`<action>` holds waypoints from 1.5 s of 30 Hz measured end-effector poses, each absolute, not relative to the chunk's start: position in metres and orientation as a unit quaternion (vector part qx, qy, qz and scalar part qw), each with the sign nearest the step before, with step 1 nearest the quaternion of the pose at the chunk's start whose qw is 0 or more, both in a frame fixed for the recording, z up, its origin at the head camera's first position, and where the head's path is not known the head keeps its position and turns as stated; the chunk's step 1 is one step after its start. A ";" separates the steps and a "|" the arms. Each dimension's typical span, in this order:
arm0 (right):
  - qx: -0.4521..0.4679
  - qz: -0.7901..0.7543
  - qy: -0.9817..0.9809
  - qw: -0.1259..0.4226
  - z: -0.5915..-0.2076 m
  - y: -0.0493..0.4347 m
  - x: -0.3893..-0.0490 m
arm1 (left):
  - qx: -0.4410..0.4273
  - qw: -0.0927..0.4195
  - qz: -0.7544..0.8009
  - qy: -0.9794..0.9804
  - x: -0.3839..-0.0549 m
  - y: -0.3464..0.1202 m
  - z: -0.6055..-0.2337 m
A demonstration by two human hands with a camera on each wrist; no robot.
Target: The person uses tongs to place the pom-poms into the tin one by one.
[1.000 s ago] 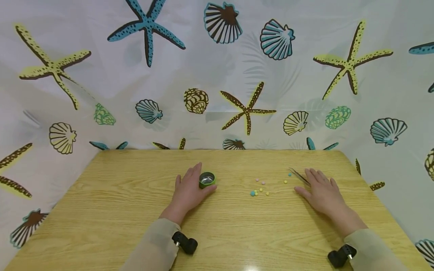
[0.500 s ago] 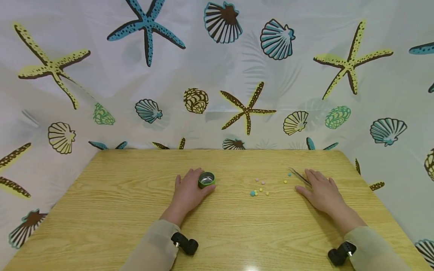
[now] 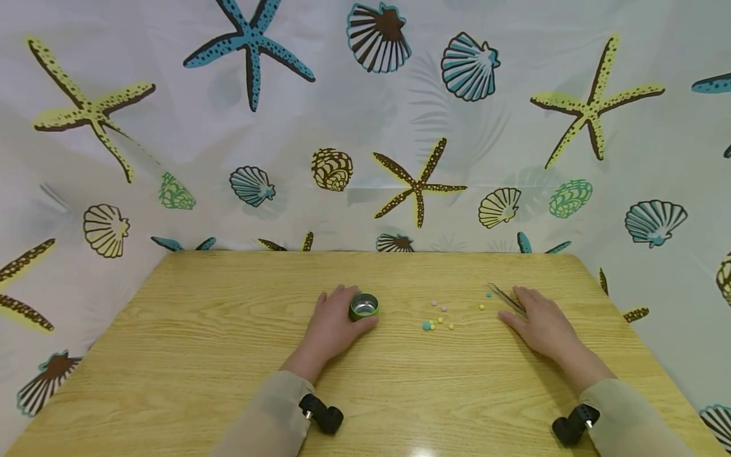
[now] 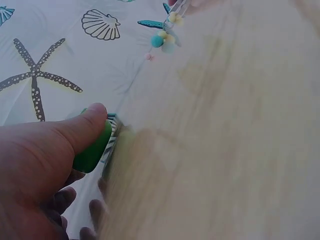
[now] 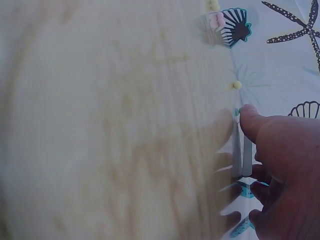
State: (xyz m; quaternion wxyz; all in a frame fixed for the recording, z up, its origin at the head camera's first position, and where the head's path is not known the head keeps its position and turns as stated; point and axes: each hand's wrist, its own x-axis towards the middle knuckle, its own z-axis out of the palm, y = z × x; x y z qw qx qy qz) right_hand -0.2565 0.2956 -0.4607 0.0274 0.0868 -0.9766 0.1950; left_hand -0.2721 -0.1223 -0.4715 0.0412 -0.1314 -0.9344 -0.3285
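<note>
A small round green container (image 3: 364, 307) with a shiny metal inside stands on the table, its top uncovered. My left hand (image 3: 332, 325) holds it from the left, fingers behind and thumb along the near side; in the left wrist view the thumb covers part of its green wall (image 4: 93, 152). Thin metal tweezers (image 3: 506, 299) lie on the table, tips to the far left. Over their rear end rests my right hand (image 3: 544, 327), fingers relaxed, the thumb apart from them. The right wrist view shows the tweezers (image 5: 247, 156) beside the thumb, not visibly pinched.
Between the hands lie a larger blue bead (image 3: 426, 325), several yellow beads (image 3: 440, 320) and two pink beads (image 3: 434, 303). A small blue bead (image 3: 488, 294) and a yellow bead (image 3: 481, 307) sit near the tweezers' tips. Behind the wooden table (image 3: 257, 273) hangs a patterned cloth (image 3: 354, 127).
My left hand's fingers have drawn in around the green container, then hand and container have shifted to the right toward the beads. The right hand and the tweezers have stayed nearly still.
</note>
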 end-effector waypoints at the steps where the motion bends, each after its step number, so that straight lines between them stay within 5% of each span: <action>1: 0.087 0.196 -0.976 0.027 -0.461 0.296 -0.257 | -0.135 0.039 -0.332 -0.933 -0.272 -0.121 -0.472; 45: 0.004 0.283 -0.957 0.059 -0.464 0.296 -0.269 | -0.176 0.013 -0.334 -0.926 -0.263 -0.092 -0.476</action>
